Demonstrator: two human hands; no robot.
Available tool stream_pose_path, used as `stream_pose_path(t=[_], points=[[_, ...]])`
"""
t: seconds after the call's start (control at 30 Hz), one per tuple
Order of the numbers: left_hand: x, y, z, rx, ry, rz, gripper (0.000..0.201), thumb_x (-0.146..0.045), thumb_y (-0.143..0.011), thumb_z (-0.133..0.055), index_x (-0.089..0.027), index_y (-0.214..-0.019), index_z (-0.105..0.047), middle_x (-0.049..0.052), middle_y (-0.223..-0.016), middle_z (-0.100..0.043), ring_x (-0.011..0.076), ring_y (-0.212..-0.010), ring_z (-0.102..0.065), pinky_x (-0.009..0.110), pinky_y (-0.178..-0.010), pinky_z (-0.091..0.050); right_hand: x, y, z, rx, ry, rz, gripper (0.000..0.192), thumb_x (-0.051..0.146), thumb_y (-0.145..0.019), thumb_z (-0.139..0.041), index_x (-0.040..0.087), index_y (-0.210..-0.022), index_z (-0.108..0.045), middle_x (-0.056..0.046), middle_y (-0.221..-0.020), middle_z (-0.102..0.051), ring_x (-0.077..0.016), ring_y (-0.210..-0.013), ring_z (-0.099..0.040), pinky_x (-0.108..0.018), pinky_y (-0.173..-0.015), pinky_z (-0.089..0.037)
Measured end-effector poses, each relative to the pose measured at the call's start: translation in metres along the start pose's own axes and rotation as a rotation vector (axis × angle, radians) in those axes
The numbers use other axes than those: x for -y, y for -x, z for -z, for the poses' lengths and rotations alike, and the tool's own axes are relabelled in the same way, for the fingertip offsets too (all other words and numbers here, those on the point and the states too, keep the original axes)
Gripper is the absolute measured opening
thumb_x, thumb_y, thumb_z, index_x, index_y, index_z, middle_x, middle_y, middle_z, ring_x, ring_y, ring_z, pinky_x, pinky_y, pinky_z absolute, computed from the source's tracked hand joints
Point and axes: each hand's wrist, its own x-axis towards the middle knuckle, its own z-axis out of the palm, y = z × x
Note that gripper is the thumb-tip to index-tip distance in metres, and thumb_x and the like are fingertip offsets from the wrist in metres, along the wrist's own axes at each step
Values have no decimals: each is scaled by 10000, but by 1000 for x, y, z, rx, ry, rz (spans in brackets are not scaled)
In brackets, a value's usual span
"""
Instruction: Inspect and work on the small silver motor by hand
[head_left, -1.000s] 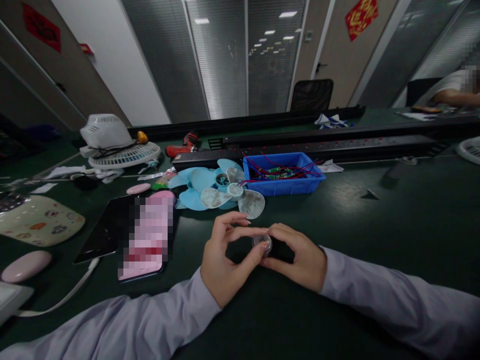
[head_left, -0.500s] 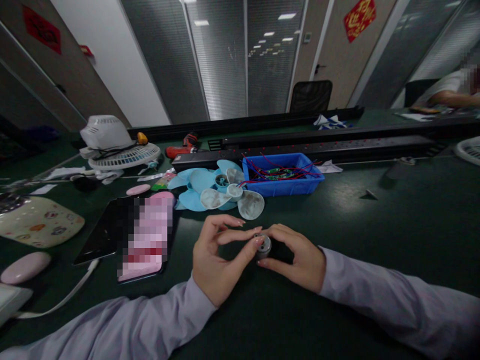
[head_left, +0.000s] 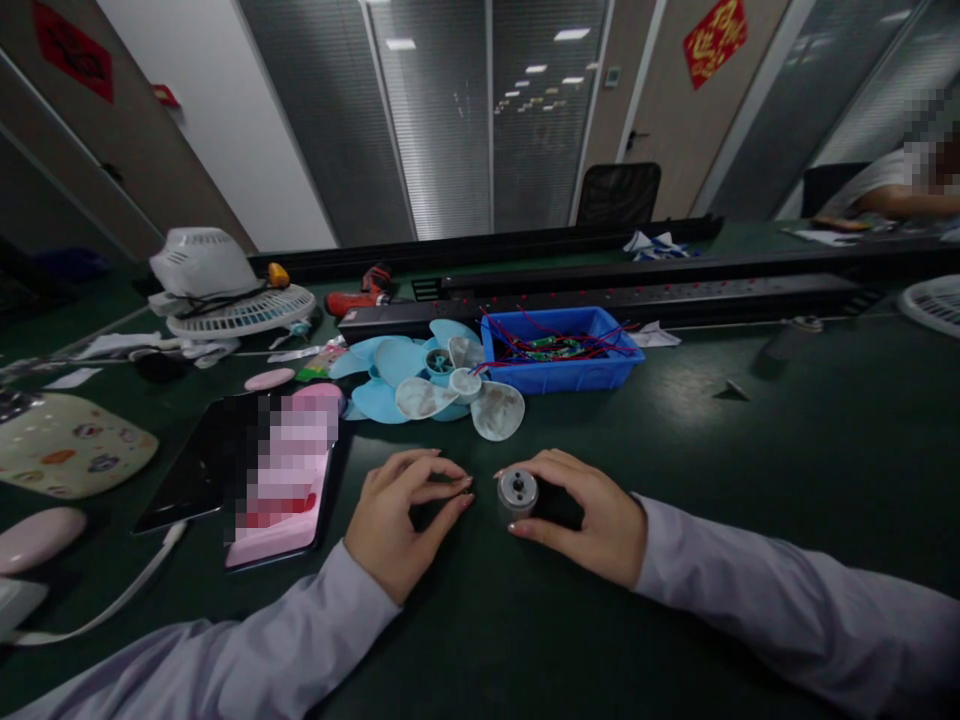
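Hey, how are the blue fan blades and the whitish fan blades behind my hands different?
The blue fan blades are sky blue and lie underneath, farther back; the whitish fan blades are pale and smudged, look smaller, and rest partly on top, nearer the hands. Both lie flat on the green table beside the blue bin.

Small motor (head_left: pixel 518 491): short cylinder, silver-grey metal end cap facing the camera, dark body behind it mostly hidden inside the right hand (head_left: pixel 581 515). Round end face shows a dark centre hole and two smaller dark spots either side. Lies on its side, axis roughly level, end face turned toward the left hand (head_left: pixel 401 510). Sits low over the dark green table (head_left: pixel 750 450), near the front middle; contact with the surface cannot be told. Right thumb and fingers wrap its rear half. Left hand is apart from it, just beside, fingertips pinched together, holding nothing visible
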Motion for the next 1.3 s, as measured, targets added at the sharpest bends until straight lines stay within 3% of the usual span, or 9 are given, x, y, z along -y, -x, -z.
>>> stream_pose_path(t=[0.13, 0.23, 0.43, 0.67, 0.77, 0.9, 1.13, 1.3], points=[[-14, -1, -5, -225, 226, 64, 176, -201, -782, -684, -217, -925, -583, 47, -923, -703, 247, -998, -658, 454, -885, -527, -1, 0, 0, 1, 8, 5, 350, 311, -788, -691, 195, -1104, -594, -59, -960, -644, -214, -909, -581, -370, -806, -471], [-27, -1, -13, -370, 393, 19, 202, -136, -783, -676, -227, -877, -522, 48, -971, -681, 245, -1000, -664, 460, -896, -531, -2, 0, 0, -1, 9, 18, 338, 308, -788, -690, 194, -1092, -595, -61, -951, -643, -216, -896, -578, -368, -793, -467], [-44, -5, -24, -307, 442, -57, 278, -90, -775, -676, -250, -918, -500, 25, -890, -704, 234, -1029, -624, 461, -888, -516, -1, 0, -1, -30, 17, 47, 204, 284, -792, -683, 184, -955, -613, -44, -864, -619, -196, -828, -568, -339, -742, -457], [-45, -10, -22, -240, 392, -71, 266, -120, -772, -670, -230, -956, -514, 34, -875, -698, 232, -1003, -600, 422, -870, -486, -5, 0, -2, -8, 25, 57, 304, 300, -804, -661, 182, -1075, -592, -57, -894, -626, -207, -851, -569, -355, -758, -465], [-45, -10, -21, -214, 374, -75, 271, -143, -781, -663, -236, -1020, -577, 50, -983, -658, 232, -1033, -586, 417, -903, -473, -4, 0, -2, -14, 21, 54, 273, 293, -800, -666, 189, -1045, -603, -51, -889, -627, -206, -849, -572, -353, -757, -465], [-46, -9, -22, -172, 436, -25, 441, -150, -774, -680, -250, -1162, -494, 64, -1126, -635, 232, -1118, -564, 437, -1000, -410, -3, 0, -2, -16, -9, 50, 299, 268, -800, -666, 203, -1084, -596, -52, -950, -639, -211, -900, -574, -362, -794, -462], [-45, -10, -24, -185, 463, -18, 366, -138, -768, -688, -254, -1054, -490, 24, -932, -703, 225, -1054, -606, 436, -988, -408, 1, 0, 0, -20, 22, 42, 174, 262, -791, -674, 182, -932, -611, -40, -851, -609, -194, -819, -555, -333, -730, -453], [-49, -13, -24, -229, 516, 12, 304, -135, -762, -699, -234, -971, -501, -3, -822, -713, 213, -1009, -631, 409, -935, -456, 1, 0, -1, -26, -5, 48, 194, 242, -782, -691, 182, -948, -612, -40, -863, -612, -193, -834, -556, -332, -751, -450]])
